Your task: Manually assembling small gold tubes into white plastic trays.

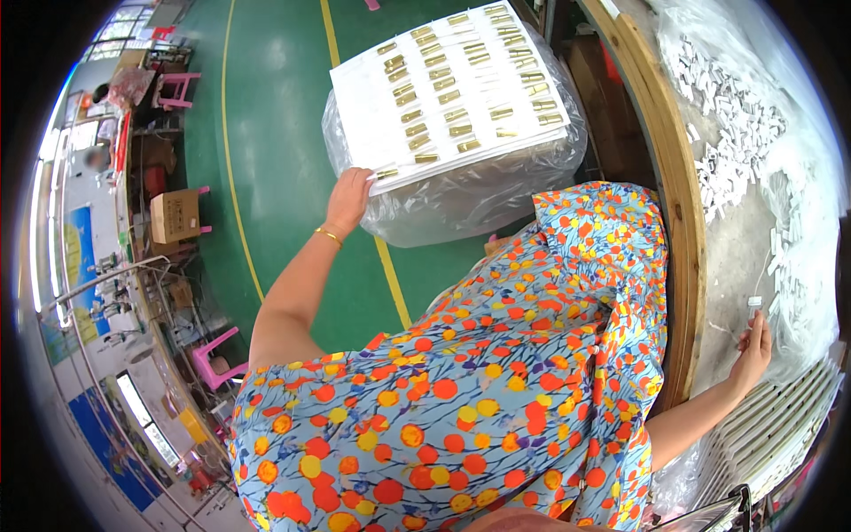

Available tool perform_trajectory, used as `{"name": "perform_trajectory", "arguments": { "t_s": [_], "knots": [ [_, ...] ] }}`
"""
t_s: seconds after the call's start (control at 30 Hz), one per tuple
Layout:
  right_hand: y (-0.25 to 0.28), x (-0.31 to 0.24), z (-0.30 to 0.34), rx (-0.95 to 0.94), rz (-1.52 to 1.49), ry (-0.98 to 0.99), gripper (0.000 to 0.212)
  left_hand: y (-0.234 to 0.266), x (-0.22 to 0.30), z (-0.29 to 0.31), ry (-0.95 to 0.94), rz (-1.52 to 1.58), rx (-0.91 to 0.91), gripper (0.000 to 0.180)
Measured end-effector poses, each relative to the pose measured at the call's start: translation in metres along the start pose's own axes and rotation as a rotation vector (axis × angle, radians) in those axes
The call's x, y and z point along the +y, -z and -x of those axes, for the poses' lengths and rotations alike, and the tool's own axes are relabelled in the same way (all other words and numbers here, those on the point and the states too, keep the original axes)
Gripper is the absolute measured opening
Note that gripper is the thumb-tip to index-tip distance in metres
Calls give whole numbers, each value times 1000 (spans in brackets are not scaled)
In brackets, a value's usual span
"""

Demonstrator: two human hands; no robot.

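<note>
At the near-left corner of a stack of white sheets [461, 97], my left hand [350, 199] is closed with its fingertips pinching the edge. Rows of small gold-coloured metal pieces [456, 114] lie on the top sheet. Far to the right, my right hand [753, 353] reaches over a grey worktop [722, 266]. Its fingers pinch a small white piece [754, 302], from which a thin pale cord appears to run upward. The exact kind of that piece is too small to make out.
Clear plastic [443, 213] wraps the bulky pile under the sheets. A wooden rail [683, 222] edges the worktop, where many small white pieces [736, 133] lie heaped. Stacked white panels [771, 434] stand at the lower right. A carton [175, 216] and pink stools [213, 359] stand at left.
</note>
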State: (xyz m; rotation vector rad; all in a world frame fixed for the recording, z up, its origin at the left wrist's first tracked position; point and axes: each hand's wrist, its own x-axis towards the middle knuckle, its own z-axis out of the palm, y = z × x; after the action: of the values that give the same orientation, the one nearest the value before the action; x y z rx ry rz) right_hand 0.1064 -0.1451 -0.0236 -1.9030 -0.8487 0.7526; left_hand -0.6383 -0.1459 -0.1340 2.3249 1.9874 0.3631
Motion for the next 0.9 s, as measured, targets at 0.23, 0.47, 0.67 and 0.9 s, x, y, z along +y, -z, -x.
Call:
{"name": "perform_trajectory", "arguments": {
  "t_s": [0.23, 0.47, 0.67, 0.9],
  "knots": [
    [3, 4, -2, -23, -23, -26, 23, -12, 9, -5, 187, 74, 72, 13],
    [3, 6, -3, -40, -6, -35, 23, -34, 5, 3, 537, 149, 395, 11],
    [5, 10, -4, -40, -12, -33, 23, -34, 3, 3, 479, 103, 260, 14],
    [8, 16, -4, -42, -5, -29, 23, -14, 19, -5, 259, 52, 221, 13]
  ]
}}
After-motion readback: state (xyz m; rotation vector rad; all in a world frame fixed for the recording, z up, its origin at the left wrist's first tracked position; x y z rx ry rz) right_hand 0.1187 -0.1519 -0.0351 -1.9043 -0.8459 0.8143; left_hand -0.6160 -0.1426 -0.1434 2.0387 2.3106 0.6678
